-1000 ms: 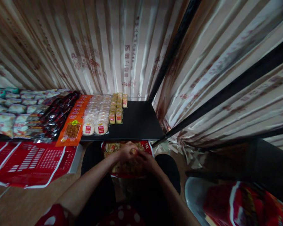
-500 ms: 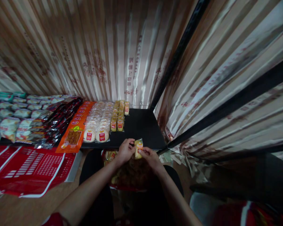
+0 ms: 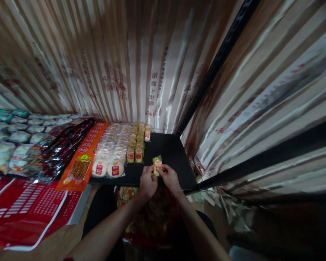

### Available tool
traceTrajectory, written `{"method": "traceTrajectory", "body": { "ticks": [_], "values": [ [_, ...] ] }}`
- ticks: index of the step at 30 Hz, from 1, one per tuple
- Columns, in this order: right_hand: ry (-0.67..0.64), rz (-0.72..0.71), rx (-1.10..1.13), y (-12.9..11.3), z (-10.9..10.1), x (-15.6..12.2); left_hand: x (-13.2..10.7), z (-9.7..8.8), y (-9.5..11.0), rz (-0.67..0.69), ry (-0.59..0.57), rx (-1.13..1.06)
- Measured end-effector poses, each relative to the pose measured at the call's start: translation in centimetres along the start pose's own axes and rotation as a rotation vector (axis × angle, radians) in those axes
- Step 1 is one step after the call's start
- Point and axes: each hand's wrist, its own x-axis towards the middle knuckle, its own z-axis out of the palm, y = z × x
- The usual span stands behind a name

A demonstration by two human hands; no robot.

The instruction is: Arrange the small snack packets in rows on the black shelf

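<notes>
A small yellow wrapped snack cake [image 3: 157, 165] with a red label is held upright between my two hands, over the front part of the black shelf [image 3: 170, 154]. My left hand [image 3: 148, 182] has its fingers curled at the cake's lower left edge. My right hand [image 3: 169, 178] pinches its lower right side between thumb and fingers. Beyond them, to the left, stand rows of matching yellow cakes [image 3: 135, 155]. Below my forearms, between my legs, a red basket [image 3: 134, 240] holds more yellow packets [image 3: 125, 194].
Left of the yellow cakes lie round white packaged biscuits [image 3: 115, 169], an orange snack packet [image 3: 80, 167], dark shiny packets [image 3: 67, 148] and white bags [image 3: 21, 157]. A red shopping basket [image 3: 35, 210] is at lower left. Dark metal posts [image 3: 214, 69] and curtains [image 3: 141, 47] enclose the shelf.
Both hands have moved slightly forward with the cake, from above the basket to over the shelf. The camera view has shifted a little.
</notes>
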Motion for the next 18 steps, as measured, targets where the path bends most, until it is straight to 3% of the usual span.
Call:
{"method": "traceTrajectory", "body": {
  "ticks": [8,18],
  "values": [
    [-0.001,-0.042,0.010,-0.3,1.0,3.7,3.0,1.0,0.9,-0.088,0.086,-0.075],
    [0.059,-0.070,0.033,-1.7,3.2,9.6,7.3,1.8,1.9,-0.141,0.077,-0.206]
  ]
}}
